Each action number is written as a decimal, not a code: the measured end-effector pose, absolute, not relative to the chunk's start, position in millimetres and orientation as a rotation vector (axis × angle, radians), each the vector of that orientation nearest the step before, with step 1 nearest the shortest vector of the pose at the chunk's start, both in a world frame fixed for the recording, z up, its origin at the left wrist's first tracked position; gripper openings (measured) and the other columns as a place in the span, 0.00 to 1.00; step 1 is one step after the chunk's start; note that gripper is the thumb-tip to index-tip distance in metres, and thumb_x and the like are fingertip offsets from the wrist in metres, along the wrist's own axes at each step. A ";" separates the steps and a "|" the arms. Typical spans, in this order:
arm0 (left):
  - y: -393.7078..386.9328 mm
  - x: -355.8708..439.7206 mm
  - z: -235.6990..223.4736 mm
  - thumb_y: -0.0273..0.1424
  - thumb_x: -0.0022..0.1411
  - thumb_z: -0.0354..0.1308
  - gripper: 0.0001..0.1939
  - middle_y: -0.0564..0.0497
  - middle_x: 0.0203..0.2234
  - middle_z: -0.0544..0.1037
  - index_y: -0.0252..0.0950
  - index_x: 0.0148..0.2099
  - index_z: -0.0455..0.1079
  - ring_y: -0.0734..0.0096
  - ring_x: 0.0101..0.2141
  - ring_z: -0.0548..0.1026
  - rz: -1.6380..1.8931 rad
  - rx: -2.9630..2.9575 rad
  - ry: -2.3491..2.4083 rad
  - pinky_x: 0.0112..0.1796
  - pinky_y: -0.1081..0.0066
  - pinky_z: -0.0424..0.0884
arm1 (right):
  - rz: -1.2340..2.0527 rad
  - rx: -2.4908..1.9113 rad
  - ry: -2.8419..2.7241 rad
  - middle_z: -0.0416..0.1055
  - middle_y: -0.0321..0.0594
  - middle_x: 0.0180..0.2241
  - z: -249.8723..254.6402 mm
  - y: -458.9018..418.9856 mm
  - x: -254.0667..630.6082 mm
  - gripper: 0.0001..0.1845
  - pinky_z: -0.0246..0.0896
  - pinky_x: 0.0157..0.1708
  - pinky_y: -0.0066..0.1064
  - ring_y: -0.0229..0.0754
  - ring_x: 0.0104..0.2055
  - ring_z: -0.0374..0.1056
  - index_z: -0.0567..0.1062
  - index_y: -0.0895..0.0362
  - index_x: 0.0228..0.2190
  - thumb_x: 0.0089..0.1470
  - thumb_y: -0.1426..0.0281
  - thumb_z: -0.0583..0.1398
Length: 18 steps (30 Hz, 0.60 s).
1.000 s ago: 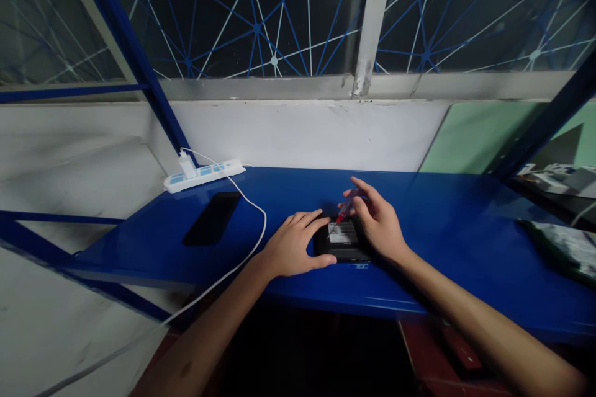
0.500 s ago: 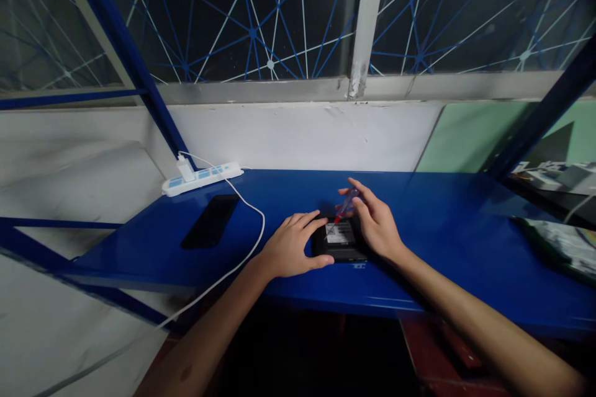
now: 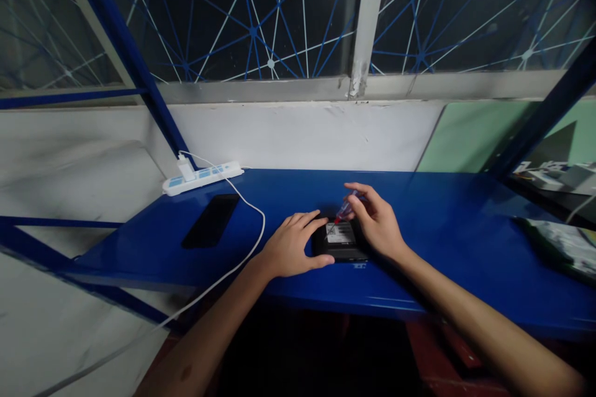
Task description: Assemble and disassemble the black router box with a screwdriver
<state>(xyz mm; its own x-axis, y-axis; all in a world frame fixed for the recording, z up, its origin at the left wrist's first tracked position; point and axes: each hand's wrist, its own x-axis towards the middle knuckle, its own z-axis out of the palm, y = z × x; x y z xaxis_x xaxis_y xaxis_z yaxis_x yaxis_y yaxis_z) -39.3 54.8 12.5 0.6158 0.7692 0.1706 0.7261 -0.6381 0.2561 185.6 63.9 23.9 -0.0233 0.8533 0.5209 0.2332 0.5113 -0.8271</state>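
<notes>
A black, flat rectangular device point(image 3: 345, 254) with a white printed label lies on the blue table. My left hand point(image 3: 291, 244) holds its left side, thumb at the near edge and forefinger at the far edge; the other fingers stretch past it. Pinched in the fingers of my right hand point(image 3: 379, 221) is a small screwdriver point(image 3: 343, 211) with a clear purplish handle and a red collar. It leans, with its thin shaft pointing down left to the left side of the label. The exact spot under the tip is too small to make out.
A black smartphone point(image 3: 211, 221) lies to the left. Behind it a white power strip point(image 3: 203, 178) holds a plugged-in charger, whose white cable point(image 3: 263, 223) loops across the table. A green and white packet point(image 3: 565, 248) lies far right. Blue frame posts point(image 3: 158, 118) rise at the sides.
My right hand's fingers have curled and slid lower around the screwdriver handle, hiding more of it. My left hand and the device stay in place.
</notes>
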 end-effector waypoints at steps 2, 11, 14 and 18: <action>55.2 -39.5 11.8 0.58 0.60 0.58 0.42 0.44 0.68 0.59 0.42 0.69 0.58 0.47 0.65 0.59 0.402 2.679 1.246 0.63 0.46 0.54 | 0.710 -0.919 -1.555 0.74 0.43 0.48 23.5 63.5 186.4 0.21 0.75 0.38 0.38 0.41 0.39 0.75 0.70 0.49 0.56 0.65 0.58 0.55; 55.9 -40.9 8.5 0.59 0.60 0.57 0.43 0.43 0.68 0.58 0.43 0.69 0.57 0.45 0.65 0.59 0.429 2.676 1.230 0.63 0.45 0.54 | 0.690 -0.905 -1.546 0.72 0.41 0.43 21.1 64.7 185.0 0.22 0.75 0.36 0.37 0.40 0.36 0.74 0.68 0.49 0.57 0.64 0.60 0.57; 55.7 -41.0 8.9 0.59 0.60 0.57 0.42 0.43 0.68 0.58 0.43 0.69 0.57 0.46 0.65 0.59 0.431 2.676 1.226 0.63 0.46 0.54 | 0.627 -0.936 -1.538 0.72 0.38 0.38 21.0 65.4 184.8 0.18 0.73 0.32 0.34 0.38 0.32 0.72 0.70 0.51 0.51 0.61 0.60 0.60; 56.1 -40.9 9.4 0.59 0.60 0.57 0.42 0.44 0.68 0.58 0.42 0.69 0.57 0.46 0.65 0.58 0.431 2.679 1.220 0.63 0.46 0.54 | 0.620 -0.968 -1.545 0.73 0.39 0.40 21.8 64.5 186.1 0.17 0.73 0.31 0.33 0.38 0.31 0.73 0.71 0.51 0.49 0.61 0.59 0.60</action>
